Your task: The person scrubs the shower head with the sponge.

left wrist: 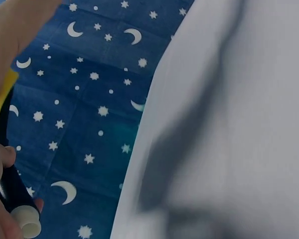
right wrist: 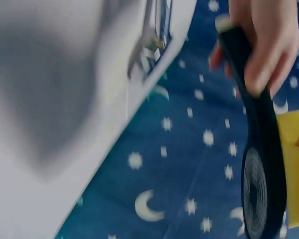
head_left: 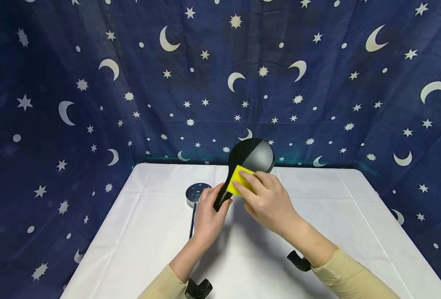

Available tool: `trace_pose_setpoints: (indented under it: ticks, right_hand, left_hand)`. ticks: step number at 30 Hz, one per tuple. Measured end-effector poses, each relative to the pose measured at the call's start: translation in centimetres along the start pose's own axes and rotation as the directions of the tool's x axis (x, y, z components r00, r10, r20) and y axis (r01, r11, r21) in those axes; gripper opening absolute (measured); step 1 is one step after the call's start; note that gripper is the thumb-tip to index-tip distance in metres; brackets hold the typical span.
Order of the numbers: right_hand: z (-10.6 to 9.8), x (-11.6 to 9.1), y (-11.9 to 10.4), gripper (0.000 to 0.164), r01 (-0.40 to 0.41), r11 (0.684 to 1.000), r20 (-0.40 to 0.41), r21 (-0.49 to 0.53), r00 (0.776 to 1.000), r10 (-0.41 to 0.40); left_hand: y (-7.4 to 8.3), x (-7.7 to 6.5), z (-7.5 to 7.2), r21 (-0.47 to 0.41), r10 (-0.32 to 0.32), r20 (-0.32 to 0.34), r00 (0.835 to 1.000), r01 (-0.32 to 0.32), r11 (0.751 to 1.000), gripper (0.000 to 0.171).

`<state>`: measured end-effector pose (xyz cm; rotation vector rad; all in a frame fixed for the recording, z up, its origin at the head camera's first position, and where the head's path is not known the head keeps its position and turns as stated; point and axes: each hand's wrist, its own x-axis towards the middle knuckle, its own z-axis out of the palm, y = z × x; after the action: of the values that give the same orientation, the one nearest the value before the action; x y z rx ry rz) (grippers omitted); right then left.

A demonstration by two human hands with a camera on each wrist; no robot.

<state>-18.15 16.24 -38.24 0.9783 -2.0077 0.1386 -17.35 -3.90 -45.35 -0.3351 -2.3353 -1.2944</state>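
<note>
My left hand grips the handle of a black hand shower, which is tilted up above the table with its smooth grey-and-black back towards me. The left wrist view shows the pale connector end of the handle below that hand. In the right wrist view the ringed spray face is turned away from the sponge. My right hand holds a yellow sponge under its fingers, against the back of the shower where handle and head meet.
A second, chrome hand shower lies on the white-covered table, partly behind my left hand. A dark blue curtain with moons and stars hangs behind the table. Black wrist mounts sit near both sleeves.
</note>
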Motion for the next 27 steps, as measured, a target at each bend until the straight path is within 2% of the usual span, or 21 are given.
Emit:
trace_pose_setpoints:
  ticks: [3,6,8,10,12,17,19,21,24,27]
  right_hand:
    - [-1.0,0.3,2.5,0.043,-0.138,0.99,-0.035,-0.028,0.99,0.137]
    - [-1.8,0.6,4.9,0.042,-0.313,0.949,-0.061,-0.03,0.949,0.311]
    - [-2.0,0.7,5.7,0.042,-0.376,0.926,-0.052,-0.018,0.926,0.375]
    - [-2.0,0.9,5.5,0.042,-0.382,0.924,-0.039,0.006,0.923,0.382]
    - [-1.8,1.0,4.6,0.042,-0.351,0.936,-0.022,0.028,0.936,0.351]
    - [-0.8,1.3,1.1,0.043,-0.188,0.981,0.019,0.04,0.982,0.187]
    - [-0.7,1.5,0.6,0.045,-0.122,0.992,0.037,0.026,0.992,0.121]
    - [-0.7,1.7,1.0,0.046,-0.106,0.994,0.047,0.005,0.993,0.106]
    - [-1.1,2.1,3.0,0.045,-0.195,0.981,0.018,-0.02,0.981,0.195]
    - [-1.3,2.3,4.9,0.044,-0.341,0.94,-0.017,-0.028,0.94,0.341]
  left_hand:
    - [-0.5,0.0,-0.2,0.08,0.102,-0.046,0.994,-0.098,0.992,0.049]
    - [-0.9,0.1,-0.4,0.159,0.214,-0.071,0.974,-0.2,0.967,0.05]
    - [-1.1,0.2,-0.5,0.201,0.279,-0.081,0.957,-0.259,0.945,0.05]
    - [-1.2,0.3,-0.6,0.237,0.328,-0.085,0.941,-0.301,0.924,0.049]
    - [-1.3,0.4,-0.6,0.265,0.369,-0.088,0.925,-0.336,0.904,0.047]
    - [-1.5,0.8,-0.6,0.334,0.464,-0.079,0.882,-0.416,0.846,0.044]
    - [-1.6,0.9,-0.8,0.363,0.5,-0.07,0.863,-0.445,0.819,0.044]
    - [-1.6,0.9,-1.0,0.389,0.53,-0.066,0.846,-0.467,0.794,0.044]
    - [-1.7,1.1,-1.4,0.408,0.569,-0.067,0.819,-0.498,0.765,0.042]
    - [-1.9,1.3,-1.6,0.429,0.613,-0.068,0.787,-0.532,0.73,0.04]
